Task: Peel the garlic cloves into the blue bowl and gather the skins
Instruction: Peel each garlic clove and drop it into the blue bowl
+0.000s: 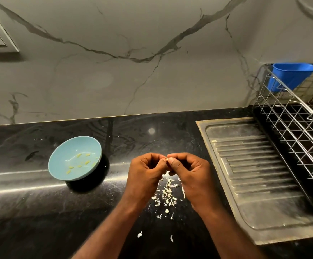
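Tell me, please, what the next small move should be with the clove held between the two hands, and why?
Probably strip any skin left on the garlic clove pinched between the left hand and right hand, dropping it onto the skins below. The clove barely shows, so I cannot tell how bare it is; once clean, it belongs in the blue bowl.

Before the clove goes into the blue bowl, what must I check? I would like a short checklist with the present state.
1. The garlic clove is pinched by left hand and right hand: ok.
2. Clove fully peeled: cannot tell, the hands hide most of it.
3. The blue bowl stands upright, left of the hands: ok.
4. Way to the bowl free: ok.
5. The skins are gathered: not ok, scattered on the countertop.
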